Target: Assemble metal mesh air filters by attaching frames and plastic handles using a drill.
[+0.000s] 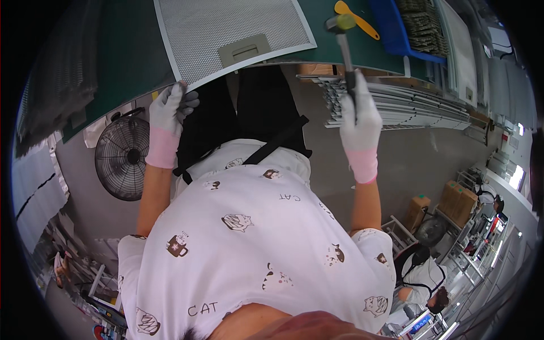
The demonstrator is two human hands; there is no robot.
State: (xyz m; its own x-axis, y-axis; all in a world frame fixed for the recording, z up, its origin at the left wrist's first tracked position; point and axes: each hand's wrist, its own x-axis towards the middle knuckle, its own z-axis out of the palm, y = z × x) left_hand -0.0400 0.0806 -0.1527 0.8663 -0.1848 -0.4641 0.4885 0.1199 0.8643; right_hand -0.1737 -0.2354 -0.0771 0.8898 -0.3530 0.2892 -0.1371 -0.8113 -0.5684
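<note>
A silver-framed metal mesh filter panel (226, 34) lies on the green worktable, its near edge at the table's front. Set into that edge is a grey plate with a handle recess (245, 51). My left hand (171, 107), in a white and pink glove, is closed on the panel's near left corner. In my gloved right hand (360, 116) is a hammer (343, 42), gripped by its black handle. Its head, with a yellow-green face, is raised near the table's front edge, to the right of the panel.
An orange scraper-like tool (357, 20) lies behind the hammer. To its right stands a blue bin (391, 28) of metal mesh pieces. Metal frame strips (396, 105) are stacked below the table. A black fan (127, 153) stands at left; another person (422, 277) sits behind me at right.
</note>
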